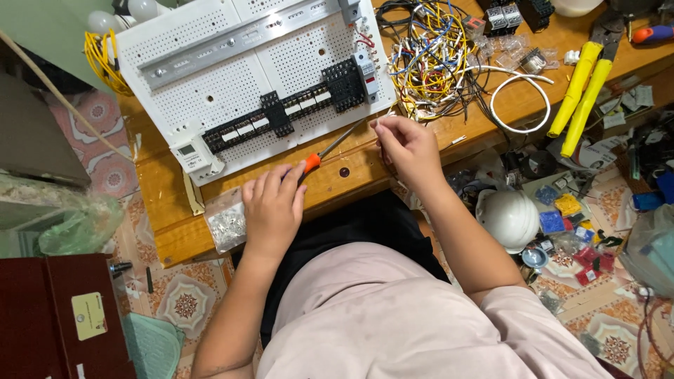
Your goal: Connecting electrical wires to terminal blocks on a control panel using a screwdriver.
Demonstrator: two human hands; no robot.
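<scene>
Left hand (272, 207) gripping screwdriver (330, 149) | right hand (407, 147) pinching, perhaps wire, at board (210, 84) edge

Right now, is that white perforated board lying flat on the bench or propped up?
Cannot tell for sure. The white perforated board rests on the wooden bench, but the head camera looks straight down, so any tilt is hidden.

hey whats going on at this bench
A person sits at a wooden bench, working on a white perforated panel fitted with black terminal blocks. The left hand grips an orange-handled screwdriver pointing toward the panel. The right hand pinches something small near the panel's corner. A tangle of wires lies beyond.
</scene>
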